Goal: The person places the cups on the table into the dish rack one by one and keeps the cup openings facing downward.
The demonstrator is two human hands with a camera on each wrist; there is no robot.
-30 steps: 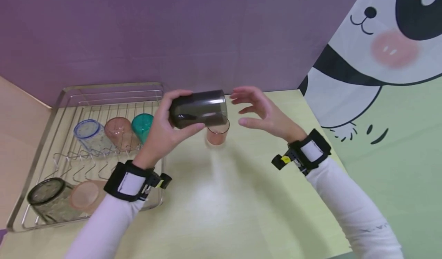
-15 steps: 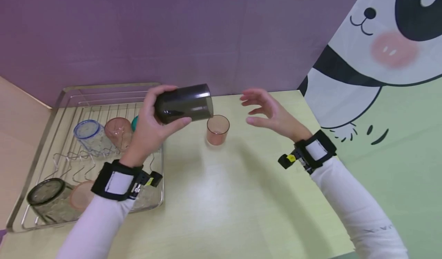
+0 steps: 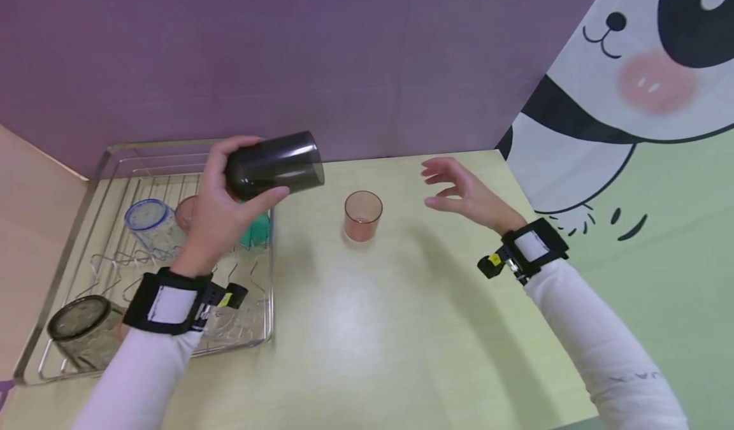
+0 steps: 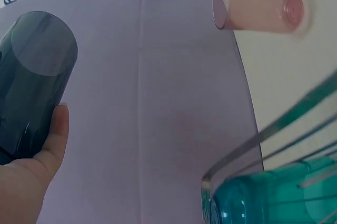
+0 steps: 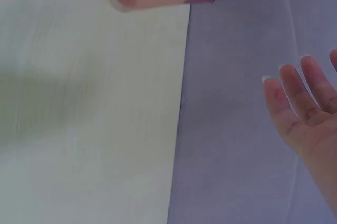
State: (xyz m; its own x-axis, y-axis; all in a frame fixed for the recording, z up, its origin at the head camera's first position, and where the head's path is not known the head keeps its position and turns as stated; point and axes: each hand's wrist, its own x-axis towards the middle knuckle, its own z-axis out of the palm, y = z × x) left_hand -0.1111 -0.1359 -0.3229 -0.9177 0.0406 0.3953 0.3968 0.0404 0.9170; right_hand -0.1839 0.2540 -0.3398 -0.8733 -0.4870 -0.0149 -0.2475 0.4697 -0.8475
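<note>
My left hand (image 3: 220, 210) grips a dark smoky drinking glass (image 3: 278, 164) round its base end. The glass lies nearly sideways in the air, mouth to the right, over the right part of the wire rack (image 3: 269, 318). In the left wrist view the thumb lies along the side of the dark glass (image 4: 37, 82). Over the table's right side, my right hand (image 3: 467, 191) hovers with loosely bent fingers and holds nothing. Between the hands a pink glass (image 3: 362, 216) stands upright on the table.
On the rack sit a blue-rimmed glass (image 3: 150, 225), a partly hidden pink glass (image 3: 186, 212), a teal glass (image 3: 257, 231) behind the left hand and a grey glass (image 3: 86, 331) at the front. A purple wall covering (image 3: 367, 67) rises behind the pale table (image 3: 367, 353).
My left hand has carried the dark glass leftward, away from above the pink glass and over the rack. The right hand has drawn off to the right.
</note>
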